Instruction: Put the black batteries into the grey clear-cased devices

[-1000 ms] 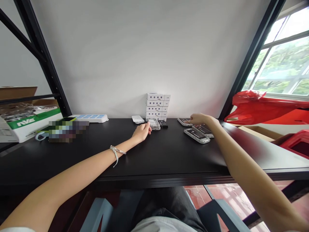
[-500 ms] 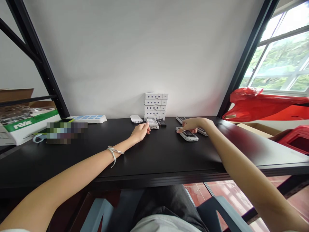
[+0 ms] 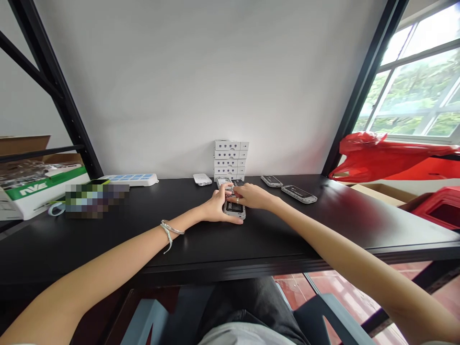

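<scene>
Silver-rimmed, our nearest phone (image 3: pixel 234 211) lies flat on the black desk (image 3: pixel 179 244), just in front of the stack of white boxes (image 3: pixel 230 160), its long axis running left to right. Our left grip (image 3: pixel 217 207) is the nearer, cupped half open over the phone's left end, thumb along its near edge. Our right grip (image 3: pixel 251 195) reaches in from the right, fingertips (image 3: pixel 230 190) at a second phone (image 3: pixel 223 182) by the stack's foot. We cannot tell whether either grip has firm hold. Another phone (image 3: pixel 299 193) lies right of the stack.
</scene>
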`<state>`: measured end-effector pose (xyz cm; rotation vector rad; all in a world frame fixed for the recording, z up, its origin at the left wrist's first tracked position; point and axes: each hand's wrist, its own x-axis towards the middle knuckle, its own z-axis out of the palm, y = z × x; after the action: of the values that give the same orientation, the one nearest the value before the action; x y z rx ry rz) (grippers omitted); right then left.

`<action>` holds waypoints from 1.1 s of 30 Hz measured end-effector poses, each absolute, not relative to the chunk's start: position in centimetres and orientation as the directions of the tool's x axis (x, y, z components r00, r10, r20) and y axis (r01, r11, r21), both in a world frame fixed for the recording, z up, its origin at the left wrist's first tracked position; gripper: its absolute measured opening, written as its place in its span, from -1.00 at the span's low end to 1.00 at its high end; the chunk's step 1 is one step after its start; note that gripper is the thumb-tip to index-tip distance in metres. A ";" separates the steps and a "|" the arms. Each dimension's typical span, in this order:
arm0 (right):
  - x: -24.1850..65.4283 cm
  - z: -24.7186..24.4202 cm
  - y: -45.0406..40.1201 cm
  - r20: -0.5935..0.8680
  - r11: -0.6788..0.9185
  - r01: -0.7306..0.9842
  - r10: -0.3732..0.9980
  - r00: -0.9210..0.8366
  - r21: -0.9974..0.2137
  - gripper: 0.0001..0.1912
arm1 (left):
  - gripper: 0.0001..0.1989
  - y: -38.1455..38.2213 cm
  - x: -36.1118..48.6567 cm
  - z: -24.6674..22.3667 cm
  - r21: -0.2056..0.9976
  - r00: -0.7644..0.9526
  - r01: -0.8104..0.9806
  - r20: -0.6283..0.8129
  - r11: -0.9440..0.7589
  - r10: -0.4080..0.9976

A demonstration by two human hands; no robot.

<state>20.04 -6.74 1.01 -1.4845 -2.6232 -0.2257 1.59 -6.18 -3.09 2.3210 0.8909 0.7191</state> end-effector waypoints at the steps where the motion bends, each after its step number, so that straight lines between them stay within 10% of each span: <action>1: 20.3 1.1 -6.6 0.180 0.532 0.846 0.830 -0.528 0.028 -0.61 | 0.18 -5.9 1.3 -2.9 0.652 0.659 0.426 0.251 -0.627 0.709; 20: 19.8 0.3 -6.0 0.293 0.563 0.794 0.818 -0.496 -0.229 -0.79 | 0.19 -7.6 3.0 -2.9 0.511 0.539 0.573 0.354 -0.641 0.764; 33: 19.3 -0.2 -6.2 0.268 0.511 0.843 0.847 -0.460 -0.169 -0.72 | 0.19 -6.9 2.7 -3.2 0.547 0.500 0.562 0.373 -0.621 0.781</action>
<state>19.25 -6.19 -0.23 -1.4124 -2.4401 0.0170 2.67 -6.90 -3.18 2.3937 1.1200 0.8607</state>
